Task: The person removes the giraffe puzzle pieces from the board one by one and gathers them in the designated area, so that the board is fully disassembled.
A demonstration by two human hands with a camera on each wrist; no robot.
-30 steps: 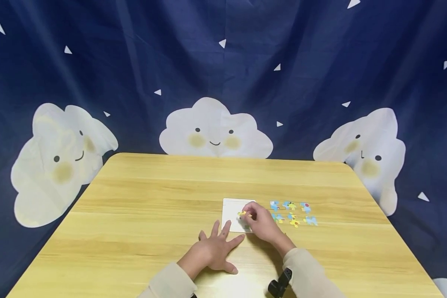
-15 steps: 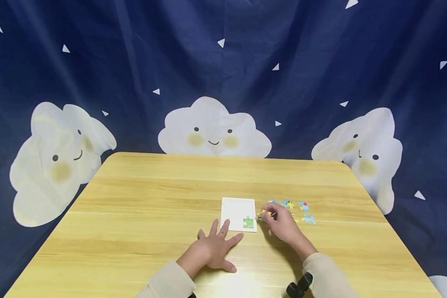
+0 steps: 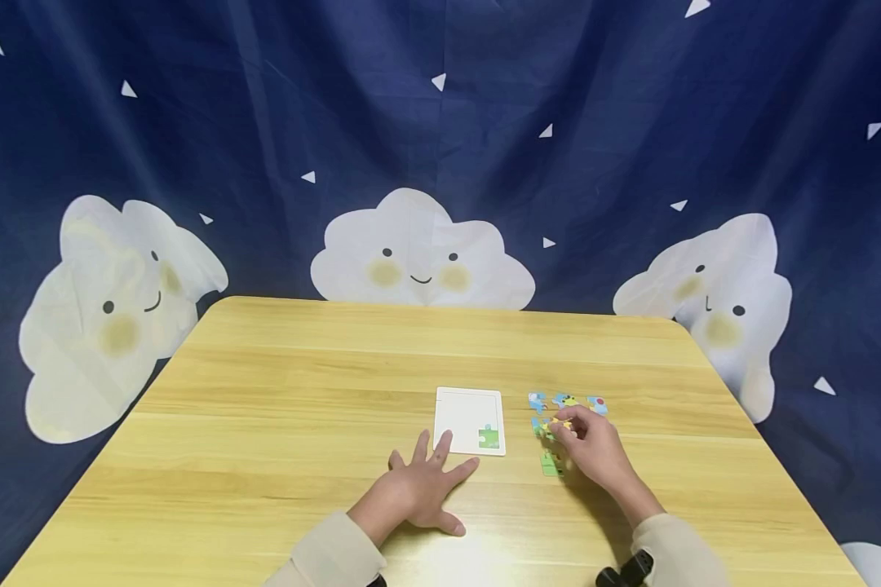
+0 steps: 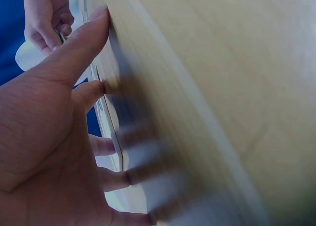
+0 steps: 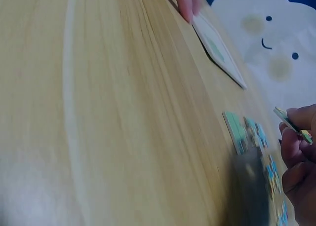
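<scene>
My left hand (image 3: 418,493) lies with its fingers spread on the table, its fingertips at the near left edge of a white puzzle board (image 3: 458,408). A green jigsaw piece (image 3: 489,439) sits in the board's near right corner. Over the loose pieces to the right, my right hand (image 3: 600,450) pinches a jigsaw piece between thumb and fingers. The right wrist view has this pinched piece (image 5: 290,122) edge-on, raised above the table. Part of the loose pieces is hidden behind the right hand.
Loose jigsaw pieces lie right of the board: a blue one (image 3: 537,401), a blue and yellow one (image 3: 566,399), one with a red spot (image 3: 598,404) and a green one (image 3: 551,465). The wooden table (image 3: 301,391) ends at a dark blue cloud-print curtain (image 3: 440,147).
My right hand has moved right, from over the board to over the loose pieces, still pinching a piece. The green piece in the board's corner has come into view. My left hand stays put.
</scene>
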